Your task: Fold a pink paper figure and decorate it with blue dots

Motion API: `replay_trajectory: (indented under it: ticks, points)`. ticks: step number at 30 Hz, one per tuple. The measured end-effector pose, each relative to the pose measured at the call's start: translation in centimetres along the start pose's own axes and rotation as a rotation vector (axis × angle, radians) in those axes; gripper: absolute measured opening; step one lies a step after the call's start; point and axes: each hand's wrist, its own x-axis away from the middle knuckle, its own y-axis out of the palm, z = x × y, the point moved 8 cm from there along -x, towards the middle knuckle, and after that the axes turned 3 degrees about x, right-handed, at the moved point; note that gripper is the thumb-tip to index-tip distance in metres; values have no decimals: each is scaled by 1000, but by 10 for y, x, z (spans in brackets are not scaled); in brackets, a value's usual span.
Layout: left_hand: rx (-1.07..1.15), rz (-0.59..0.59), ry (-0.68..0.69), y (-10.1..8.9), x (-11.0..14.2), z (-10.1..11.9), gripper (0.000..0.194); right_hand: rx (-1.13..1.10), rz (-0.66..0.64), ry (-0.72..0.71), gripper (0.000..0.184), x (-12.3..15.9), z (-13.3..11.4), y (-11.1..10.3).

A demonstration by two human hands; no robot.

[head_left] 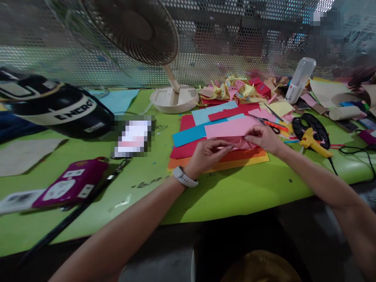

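A sheet of pink paper (226, 127) lies over a stack of coloured paper, its front edge raised and folded up. My left hand (204, 156), with a white watch (184, 177) on the wrist, is closed on that edge between thumb and fingers. At the right end of the same edge, my right hand (266, 139) pinches the pink paper between thumb and fingertips. Underneath are blue strips (188, 135), red paper (185, 150) and orange sheets (241, 158). Scissors (273, 124) with orange on the handle rest just beyond my right hand.
A yellow glue gun (315, 144) with a cord lies right, by a black palette-like tray (310, 127). Paper scraps (235, 89) heap at the back beside a fan (174, 98). Left are a phone (133, 137), a purple pouch (73, 182) and a large dark bottle (58, 103).
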Motion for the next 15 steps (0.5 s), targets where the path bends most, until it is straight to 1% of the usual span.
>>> replay_trajectory:
  ticks: [4, 7, 12, 15]
  points:
    - [66, 60, -72, 0, 2, -3, 29, 5, 26, 4, 28, 1, 1, 1]
    - [95, 79, -101, 0, 2, -6, 33, -10, 40, 17, 29, 2, 4, 2]
    - [149, 127, -94, -2, 3, -9, 34, -10, 48, 52, 31, 1, 10, 4]
    - [181, 136, -86, -2, 3, -10, 35, -23, 66, 63, 31, 2, 10, 4]
